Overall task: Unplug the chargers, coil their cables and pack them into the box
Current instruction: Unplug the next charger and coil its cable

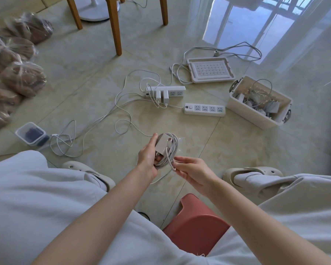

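Shiny floor tiles [237,159] carry it all. My left hand [148,159] is wrapped around a white charger [161,145] with its cable [173,148] in round loops. My right hand [191,172] pinches the loose cable end, other fingers half open. I think it is best to wind snug, even loops, then tuck the end. Farther off on the right, the hard plastic box [256,116] sits open. Two chargers [161,95] are plugged into a strip [165,90].

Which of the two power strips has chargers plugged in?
The farther strip, nearest the lid: two white chargers sit in it. The nearer strip, beside the box, has every socket empty.
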Available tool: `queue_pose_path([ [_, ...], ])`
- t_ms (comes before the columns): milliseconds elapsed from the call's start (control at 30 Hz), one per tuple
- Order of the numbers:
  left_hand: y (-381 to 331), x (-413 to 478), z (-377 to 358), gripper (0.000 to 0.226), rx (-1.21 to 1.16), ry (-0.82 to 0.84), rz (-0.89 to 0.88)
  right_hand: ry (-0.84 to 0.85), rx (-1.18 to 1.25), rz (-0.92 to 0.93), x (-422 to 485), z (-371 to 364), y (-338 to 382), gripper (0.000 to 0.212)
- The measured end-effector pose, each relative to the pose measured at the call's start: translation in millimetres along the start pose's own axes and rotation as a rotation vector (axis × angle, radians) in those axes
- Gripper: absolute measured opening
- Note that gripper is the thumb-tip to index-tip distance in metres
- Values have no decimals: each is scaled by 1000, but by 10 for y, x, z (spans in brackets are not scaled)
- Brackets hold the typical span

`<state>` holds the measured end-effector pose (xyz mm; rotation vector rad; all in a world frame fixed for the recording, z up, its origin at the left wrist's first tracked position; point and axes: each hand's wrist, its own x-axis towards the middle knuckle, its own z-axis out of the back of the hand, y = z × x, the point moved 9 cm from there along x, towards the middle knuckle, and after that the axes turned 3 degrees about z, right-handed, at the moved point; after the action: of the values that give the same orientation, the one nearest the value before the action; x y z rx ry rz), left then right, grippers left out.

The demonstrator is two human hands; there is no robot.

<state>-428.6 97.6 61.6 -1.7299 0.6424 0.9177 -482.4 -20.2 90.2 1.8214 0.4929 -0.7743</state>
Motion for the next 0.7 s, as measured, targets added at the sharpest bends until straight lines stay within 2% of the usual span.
queue_pose_path([
  [100, 7, 1, -37, 31, 29, 33, -8, -82, -140, 146, 11, 38, 157, 25],
  [233, 3, -2, -43, 31, 45, 26, -19, -113, -303, 312, -45, 29, 302, 20],
  [333, 15, 8, -25, 32, 34, 16, -13, -189, -527, 491, -132, 11, 460, 16],
  [467, 26, 4, -9, 34, 61, 8, -19, -248, -739, 654, -189, -52, 619, 24],
  [700, 13, 65, 35, 35, 74, -18, -48, -294, -665, 720, -238, -103, 789, 8],
])
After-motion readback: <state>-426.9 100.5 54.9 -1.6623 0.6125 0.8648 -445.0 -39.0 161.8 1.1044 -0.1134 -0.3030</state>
